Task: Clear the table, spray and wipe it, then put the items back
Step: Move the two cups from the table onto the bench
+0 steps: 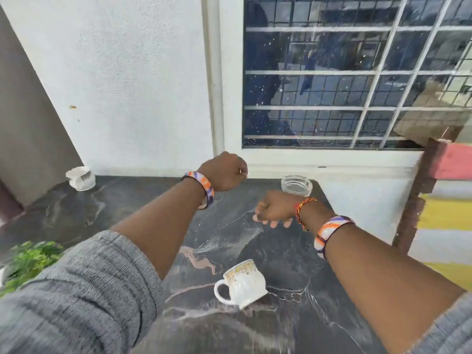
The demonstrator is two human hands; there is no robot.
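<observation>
Left hand hangs above the far edge of the table, at about twelve o'clock from the cup; its fingers are curled into a fist seen from the back, and whether they enclose anything cannot be told; a patterned orange, purple and white band circles that wrist, and a grey knitted sleeve is pushed up the forearm. At nine o'clock from the cup, low at the frame's left edge, green leaves show, blurred; at eleven o'clock, well apart on a dark ledge against the white wall, stands a small white pot. The cup, white with a gold pattern round its rim, sits on the dark marbled table between the two forearms, handle toward nine o'clock; it looks tilted, though the wide lens may cause this; a pale wet-looking streak lies on the stone at twelve o'clock from it. Right hand hovers over the table at about one o'clock from the cup, fingers bent downward with the fingertips showing beneath, gripping nothing visible; a red thread and a matching band sit on that wrist. A clear glass ashtray rests at the table's far corner, just beyond the right hand; above it is a barred window.
</observation>
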